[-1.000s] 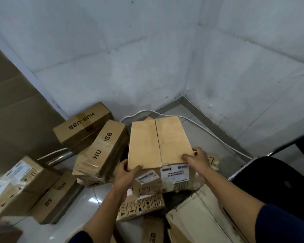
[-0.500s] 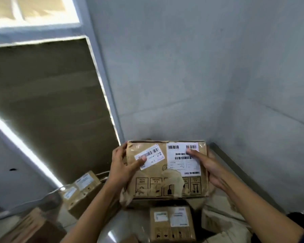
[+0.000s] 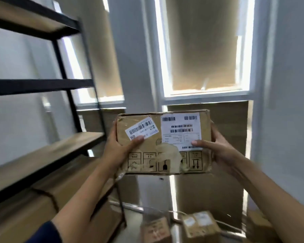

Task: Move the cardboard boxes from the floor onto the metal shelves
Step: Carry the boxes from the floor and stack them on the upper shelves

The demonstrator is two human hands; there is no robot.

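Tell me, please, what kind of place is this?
Probably a storeroom: a black metal shelf rack on the left, small cardboard boxes on the floor, and a labelled box being carried.

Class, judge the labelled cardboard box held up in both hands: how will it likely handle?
The cardboard box probably stays stiff: its face looks flat between the left hand and right hand. Likely light, carried on fingers and thumbs alone. Its torn, scuffed surface suggests weakened board.
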